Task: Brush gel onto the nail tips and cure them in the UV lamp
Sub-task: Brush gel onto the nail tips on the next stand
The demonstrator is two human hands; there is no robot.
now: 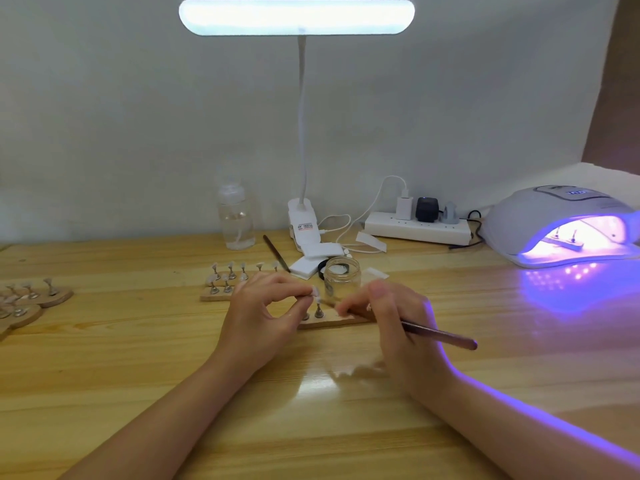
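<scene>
Plain white wall, glossy light wooden plank table, lit white bar-shaped clip-on desk lamp overhead, violet glow at right

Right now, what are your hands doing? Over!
Left hand pinches a nail tip. Right hand grips the brush, bristles at the tip. UV lamp lit, a holder inside. Glass jar close behind.

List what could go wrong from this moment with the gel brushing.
1. The left hand pinches one nail tip while the right hand works the brush on it; a slip could smear gel onto the fingers.
2. The open glass jar stands just behind both hands and could be knocked over.
3. The UV lamp is lit and spills light across the table, possibly curing gel early.
</scene>
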